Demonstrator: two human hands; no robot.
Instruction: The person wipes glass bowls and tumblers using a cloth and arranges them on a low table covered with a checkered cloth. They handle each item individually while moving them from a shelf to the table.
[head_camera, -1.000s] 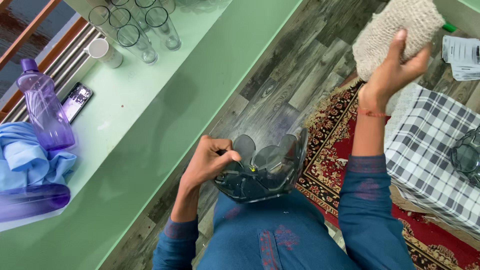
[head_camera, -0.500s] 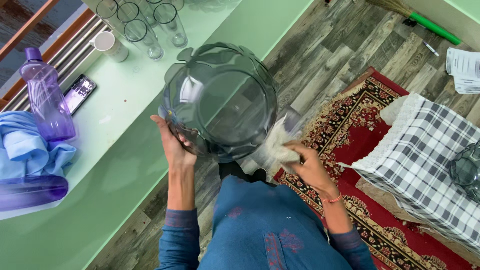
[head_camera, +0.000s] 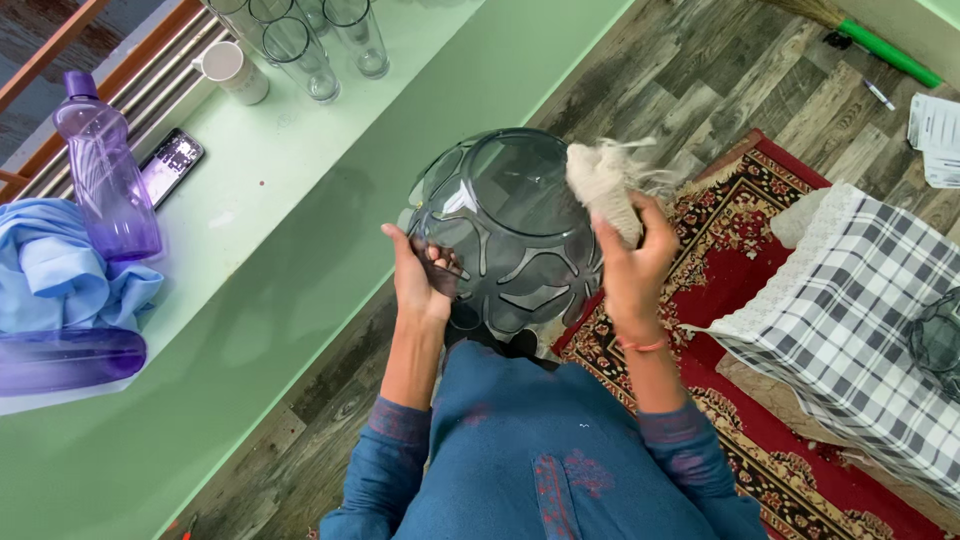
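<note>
A smoky grey see-through bowl (head_camera: 505, 235) with a scalloped, petal-patterned wall is turned with its flat base toward me, in front of my chest. My left hand (head_camera: 418, 275) grips its rim at the left, fingers curled inside. My right hand (head_camera: 632, 262) holds a bunched beige coarse cloth (head_camera: 603, 183) pressed against the bowl's upper right side.
A pale green counter (head_camera: 280, 220) runs along the left with several tall glasses (head_camera: 300, 45), a white mug (head_camera: 232, 70), a phone (head_camera: 172, 165), purple bottles (head_camera: 105, 180) and a blue cloth (head_camera: 60, 275). At right lie a red patterned rug (head_camera: 720, 230), a checked-cloth table (head_camera: 860, 310) and another grey bowl (head_camera: 940, 340).
The bowl has been flipped from mouth-up to base-up and lowered toward my chest. My right hand moved the cloth from under the bowl to its upper right side.
</note>
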